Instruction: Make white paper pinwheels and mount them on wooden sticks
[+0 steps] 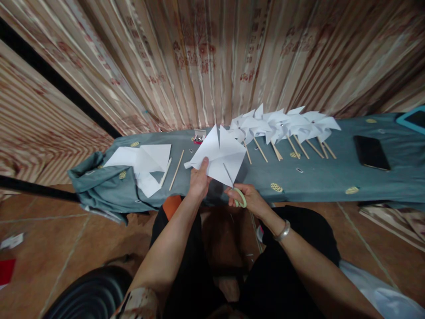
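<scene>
My left hand (pixel 199 179) pinches the near edge of a white paper square (pixel 221 153) that has slits cut in from its corners. It is held up over the front of a low bench covered in grey-blue cloth (pixel 318 179). My right hand (pixel 249 199) grips pale green-handled scissors (pixel 236 191), and their blades reach into the paper's lower right corner. A silver bangle sits on my right wrist. Both hands are closed around what they hold.
Several finished white paper pinwheels (pixel 282 126) on wooden sticks lie in a row at the back of the bench. Loose white sheets (pixel 142 161) and two sticks (pixel 175 170) lie at left. A small box of pins (pixel 198 136), a black phone (pixel 371 153) and a curtain behind.
</scene>
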A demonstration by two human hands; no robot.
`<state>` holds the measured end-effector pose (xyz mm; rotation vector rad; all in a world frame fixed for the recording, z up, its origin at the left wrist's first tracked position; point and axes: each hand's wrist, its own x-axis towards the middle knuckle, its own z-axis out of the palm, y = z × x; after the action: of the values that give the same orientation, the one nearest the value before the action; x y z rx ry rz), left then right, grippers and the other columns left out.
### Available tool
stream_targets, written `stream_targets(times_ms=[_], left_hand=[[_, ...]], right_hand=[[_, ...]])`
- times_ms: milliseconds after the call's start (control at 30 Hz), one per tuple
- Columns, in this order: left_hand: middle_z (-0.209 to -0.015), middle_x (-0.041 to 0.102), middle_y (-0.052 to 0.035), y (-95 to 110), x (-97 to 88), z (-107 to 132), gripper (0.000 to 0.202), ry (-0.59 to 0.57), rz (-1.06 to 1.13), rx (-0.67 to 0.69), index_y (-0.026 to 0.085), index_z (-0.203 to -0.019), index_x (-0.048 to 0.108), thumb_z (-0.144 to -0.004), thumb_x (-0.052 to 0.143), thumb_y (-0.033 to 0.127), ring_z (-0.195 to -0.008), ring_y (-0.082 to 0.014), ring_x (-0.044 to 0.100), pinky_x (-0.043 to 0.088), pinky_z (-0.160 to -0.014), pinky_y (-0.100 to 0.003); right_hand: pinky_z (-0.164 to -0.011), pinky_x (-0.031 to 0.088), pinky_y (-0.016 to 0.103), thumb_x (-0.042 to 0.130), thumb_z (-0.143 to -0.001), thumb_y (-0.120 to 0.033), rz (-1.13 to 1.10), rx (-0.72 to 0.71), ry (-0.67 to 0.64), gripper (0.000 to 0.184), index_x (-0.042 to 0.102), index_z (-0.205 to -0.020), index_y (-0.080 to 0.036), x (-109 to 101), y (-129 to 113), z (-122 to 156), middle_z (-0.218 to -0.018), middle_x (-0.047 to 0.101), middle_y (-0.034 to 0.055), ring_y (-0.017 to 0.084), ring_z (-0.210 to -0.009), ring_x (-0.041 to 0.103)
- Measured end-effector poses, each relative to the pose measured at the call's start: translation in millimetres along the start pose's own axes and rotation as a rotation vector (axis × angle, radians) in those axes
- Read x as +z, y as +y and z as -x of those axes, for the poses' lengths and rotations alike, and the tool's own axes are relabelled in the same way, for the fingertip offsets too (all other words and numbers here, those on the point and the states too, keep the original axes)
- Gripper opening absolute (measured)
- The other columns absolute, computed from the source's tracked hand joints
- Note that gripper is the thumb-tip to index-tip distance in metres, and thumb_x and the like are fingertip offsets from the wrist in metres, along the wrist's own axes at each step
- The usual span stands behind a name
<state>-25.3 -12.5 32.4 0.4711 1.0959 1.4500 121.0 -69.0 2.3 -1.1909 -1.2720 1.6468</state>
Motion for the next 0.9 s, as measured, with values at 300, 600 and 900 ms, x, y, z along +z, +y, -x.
stream_targets(times_ms=[300, 600, 900], left_hand=[[-0.112, 0.071, -0.0132, 0.6, 0.7, 0.5, 0.016, -0.020, -0.004, 0.012, 0.014, -0.096, 0.067, -0.085, 0.064, 0.024, -0.098, -0.0230, 0.069, 0.057, -0.082, -0.032], [-0.107, 0.072, -0.0119, 1.9, 0.5, 0.8, 0.013, -0.003, 0.002, 0.005, 0.014, -0.095, 0.067, -0.086, 0.062, 0.022, -0.094, -0.0212, 0.070, 0.056, -0.082, -0.031], [-0.103, 0.074, -0.0105, 3.3, 1.6, 0.5, 0.010, 0.005, 0.009, 0.000, 0.016, -0.092, 0.067, -0.086, 0.061, 0.020, -0.100, -0.0225, 0.069, 0.056, -0.084, -0.032]], right_hand=[[-0.045, 0.035, 0.021, 0.074, -0.062, -0.062, 0.014, 0.007, 0.044, 0.047, 0.057, -0.058, -0.018, 2.8, -4.5, 0.6, -0.050, 0.058, -0.0014, 0.008, -0.045, 0.047], [-0.044, 0.036, 0.021, 0.073, -0.060, -0.067, -0.021, 0.018, 0.025, 0.051, 0.062, -0.066, -0.018, 3.4, -4.9, 2.5, -0.051, 0.060, -0.0015, 0.008, -0.044, 0.048], [-0.045, 0.037, 0.021, 0.067, -0.065, -0.072, -0.037, 0.012, -0.030, 0.055, 0.060, -0.065, -0.017, 2.1, -2.2, 3.7, -0.055, 0.063, 0.0008, 0.008, -0.045, 0.049]])
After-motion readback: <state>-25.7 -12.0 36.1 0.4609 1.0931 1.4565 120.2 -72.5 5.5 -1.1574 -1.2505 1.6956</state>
